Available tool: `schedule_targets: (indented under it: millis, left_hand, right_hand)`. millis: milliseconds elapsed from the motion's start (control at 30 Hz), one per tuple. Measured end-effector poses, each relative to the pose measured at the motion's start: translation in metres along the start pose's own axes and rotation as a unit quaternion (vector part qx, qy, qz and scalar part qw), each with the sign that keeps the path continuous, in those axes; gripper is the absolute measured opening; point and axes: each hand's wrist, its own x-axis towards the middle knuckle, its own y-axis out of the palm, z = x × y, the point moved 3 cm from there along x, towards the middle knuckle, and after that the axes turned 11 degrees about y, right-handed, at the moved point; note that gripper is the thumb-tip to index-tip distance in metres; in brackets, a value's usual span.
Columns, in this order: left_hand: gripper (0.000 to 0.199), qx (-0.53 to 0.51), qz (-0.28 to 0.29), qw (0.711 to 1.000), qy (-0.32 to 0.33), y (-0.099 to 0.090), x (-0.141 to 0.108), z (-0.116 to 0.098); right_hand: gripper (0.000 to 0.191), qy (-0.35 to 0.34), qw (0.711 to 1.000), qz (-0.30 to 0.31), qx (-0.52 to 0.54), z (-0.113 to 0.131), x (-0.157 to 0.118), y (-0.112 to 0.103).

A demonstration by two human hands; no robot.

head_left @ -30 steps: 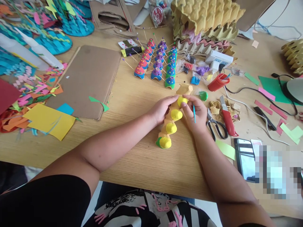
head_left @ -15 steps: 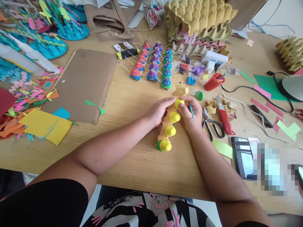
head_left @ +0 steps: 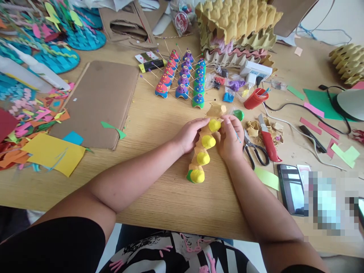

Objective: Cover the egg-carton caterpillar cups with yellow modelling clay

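Observation:
A strip cut from an egg carton (head_left: 196, 159) stands upright on the table, its bumps topped with yellow clay (head_left: 208, 141). Green clay (head_left: 189, 175) covers part of the near end, while the far bump is bare. My left hand (head_left: 190, 134) grips the strip's left side near the far yellow bump, fingers closed on it. Beside that bump is my right hand (head_left: 231, 138), with its thumb and fingers pinched around a thin blue stick (head_left: 238, 137); most of the stick is hidden by the hand. Whether its fingertips touch the clay I cannot tell.
Three painted carton caterpillars (head_left: 182, 76) with pin-like feelers stand ahead. Scissors (head_left: 256, 149), a red-handled knife (head_left: 270, 142), a red cup (head_left: 256, 99) and a phone (head_left: 291, 189) lie to the right. Cardboard (head_left: 96, 102) and paper scraps are left; egg trays (head_left: 239, 22) are stacked behind.
My right hand has drawn slightly right, off the top of the far yellow bump, and turned, so less of the blue stick shows. My left hand keeps its hold on the strip.

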Motion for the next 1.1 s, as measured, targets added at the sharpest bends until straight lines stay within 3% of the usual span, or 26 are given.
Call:
schedule_targets:
  millis: [100,233,533,767,1100]
  left_hand:
    - [0.018,-0.006,-0.019,0.999,-0.039,-0.0025,0.0005,0.0011]
    - [0.018,-0.012,-0.037,0.996,-0.075,-0.0035,0.0003,0.0008]
    - [0.02,0.018,-0.047,0.996,-0.073,-0.0082,0.0028,0.0011]
    - [0.024,-0.014,-0.049,0.995,-0.082,-0.0071,0.0022,0.002]
    - [0.027,0.001,-0.048,0.992,-0.114,-0.004,0.0003,-0.0021]
  right_hand:
    - [0.045,-0.019,0.999,-0.026,0.037,-0.0008,0.0039,-0.002]
    - [0.056,0.03,0.999,0.01,0.042,-0.0031,0.004,0.0017]
    - [0.061,0.07,0.996,0.016,0.043,-0.003,0.0037,0.0036]
    - [0.058,0.046,0.998,0.035,0.009,-0.0028,0.0023,0.0041]
    - [0.058,0.014,1.0,0.003,-0.009,-0.0077,0.0011,0.0029]
